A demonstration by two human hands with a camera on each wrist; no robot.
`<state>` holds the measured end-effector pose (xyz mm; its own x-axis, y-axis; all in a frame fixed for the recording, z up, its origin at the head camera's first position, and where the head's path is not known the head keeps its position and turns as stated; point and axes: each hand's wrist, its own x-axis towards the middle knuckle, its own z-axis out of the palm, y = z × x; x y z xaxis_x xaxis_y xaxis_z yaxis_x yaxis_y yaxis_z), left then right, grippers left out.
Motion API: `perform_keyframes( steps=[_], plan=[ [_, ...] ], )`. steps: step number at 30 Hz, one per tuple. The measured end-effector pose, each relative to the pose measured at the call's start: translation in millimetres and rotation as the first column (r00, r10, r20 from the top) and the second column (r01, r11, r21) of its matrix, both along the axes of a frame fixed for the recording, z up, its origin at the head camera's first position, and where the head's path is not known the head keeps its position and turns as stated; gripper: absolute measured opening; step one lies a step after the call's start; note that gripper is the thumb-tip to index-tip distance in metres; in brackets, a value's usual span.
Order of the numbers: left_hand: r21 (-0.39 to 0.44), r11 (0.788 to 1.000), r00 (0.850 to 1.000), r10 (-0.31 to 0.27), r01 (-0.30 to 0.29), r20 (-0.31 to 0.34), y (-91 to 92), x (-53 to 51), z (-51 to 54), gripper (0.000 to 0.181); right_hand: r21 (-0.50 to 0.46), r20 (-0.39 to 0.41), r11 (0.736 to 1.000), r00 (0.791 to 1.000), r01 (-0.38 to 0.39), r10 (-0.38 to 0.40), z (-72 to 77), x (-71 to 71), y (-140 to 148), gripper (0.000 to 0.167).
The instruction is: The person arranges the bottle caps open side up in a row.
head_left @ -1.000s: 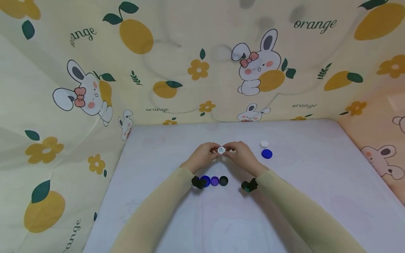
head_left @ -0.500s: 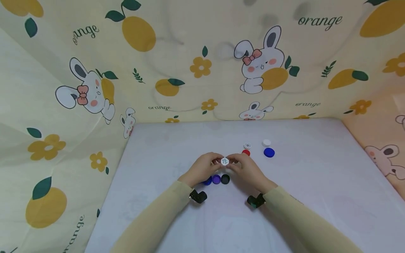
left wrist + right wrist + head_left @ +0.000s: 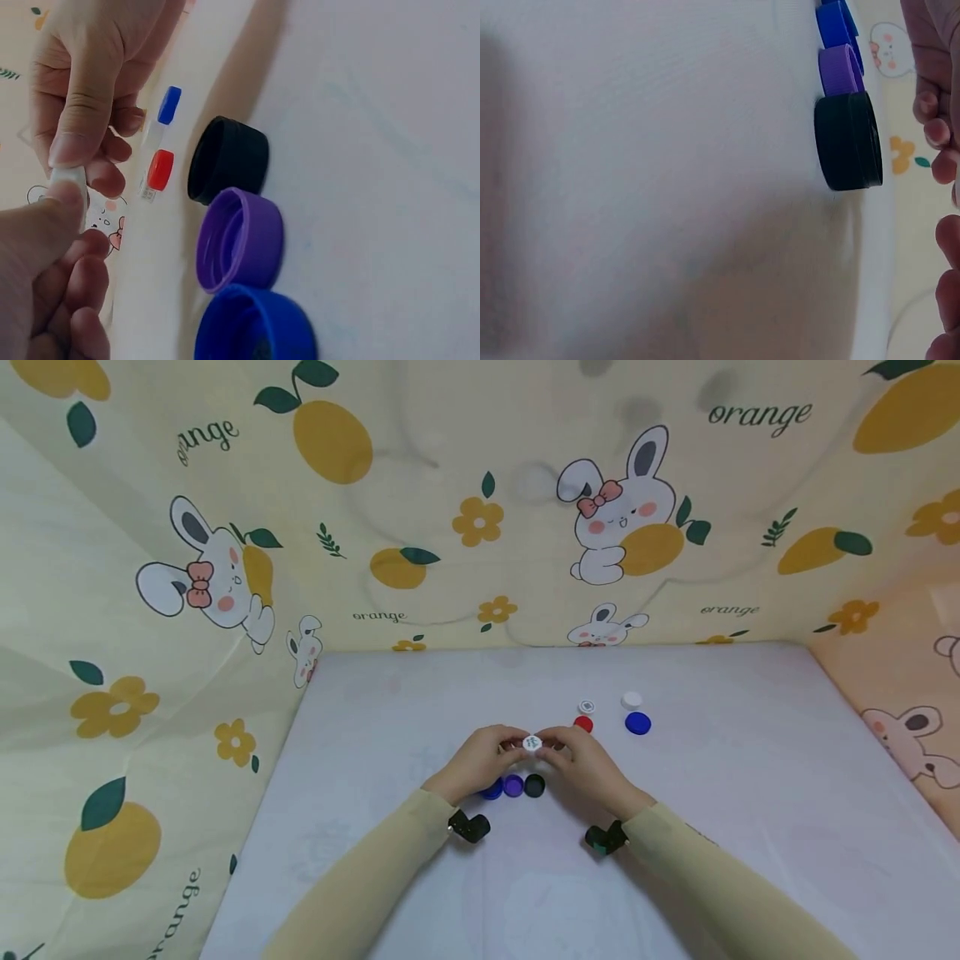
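Observation:
A small white bottle cap (image 3: 532,743) with dark print on its top is held up between both hands. My left hand (image 3: 477,762) pinches its left side with the thumb and fingers. On the other side my right hand (image 3: 592,763) pinches it too; the left wrist view shows both thumbs pressing the white cap (image 3: 69,177). Just nearer the body, a row of caps lies hollow side up: a blue cap (image 3: 259,326), a purple cap (image 3: 240,240) and a black cap (image 3: 229,160). The left hand partly covers the blue one in the head view.
Beyond the right hand lie a red cap (image 3: 582,723) and a white patterned cap (image 3: 587,707). Farther right are a plain white cap (image 3: 632,700) and another blue cap (image 3: 638,723). A printed curtain (image 3: 420,510) rises behind the white table (image 3: 750,793).
Both hands have moved toward the body with the white cap, uncovering the red cap and the patterned white cap. Over the last half second they have barely moved.

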<state>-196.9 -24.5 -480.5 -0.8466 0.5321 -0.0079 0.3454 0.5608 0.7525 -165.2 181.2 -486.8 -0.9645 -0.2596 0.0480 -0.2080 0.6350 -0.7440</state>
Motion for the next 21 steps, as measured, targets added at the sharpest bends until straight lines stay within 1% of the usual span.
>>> perform_keyframes(
  steps=[3, 6, 9, 12, 14, 17, 21],
  plan=[
    [0.044, 0.998, 0.997, 0.033, -0.036, 0.064, -1.3, 0.0, -2.7, 0.028, -0.013, 0.041, 1.0, 0.999, 0.011, -0.01, -1.1, 0.5, 0.2, 0.03],
    [0.084, 0.993, 0.989, 0.067, -0.078, 0.131, -2.5, 0.4, -5.2, 0.029, -0.031, 0.092, 0.999, 0.995, 0.037, -0.034, -0.8, 1.5, -0.8, 0.029],
    [0.112, 0.988, 0.982, 0.084, -0.104, 0.167, -2.9, 0.6, -8.0, 0.03, -0.055, 0.115, 0.997, 0.992, 0.063, -0.056, 0.6, 2.5, -3.8, 0.029],
    [0.147, 0.982, 0.979, 0.094, -0.122, 0.18, -2.2, 0.5, -11.3, 0.028, -0.067, 0.118, 0.994, 0.99, 0.091, -0.083, 2.5, 3.4, -7.9, 0.03],
    [0.172, 0.976, 0.979, 0.1, -0.131, 0.177, -1.7, 0.2, -13.4, 0.027, -0.078, 0.131, 0.99, 0.985, 0.119, -0.109, 2.9, 3.7, -10.3, 0.03],
    [0.192, 0.972, 0.981, 0.107, -0.138, 0.164, -1.4, 0.1, -15.8, 0.026, -0.082, 0.153, 0.985, 0.978, 0.153, -0.139, 2.0, 3.5, -13.1, 0.032],
    [0.194, 0.97, 0.981, 0.114, -0.144, 0.156, -1.0, 0.7, -16.3, 0.026, -0.083, 0.18, 0.981, 0.971, 0.174, -0.157, -1.0, 2.0, -14.4, 0.037]
  ],
)
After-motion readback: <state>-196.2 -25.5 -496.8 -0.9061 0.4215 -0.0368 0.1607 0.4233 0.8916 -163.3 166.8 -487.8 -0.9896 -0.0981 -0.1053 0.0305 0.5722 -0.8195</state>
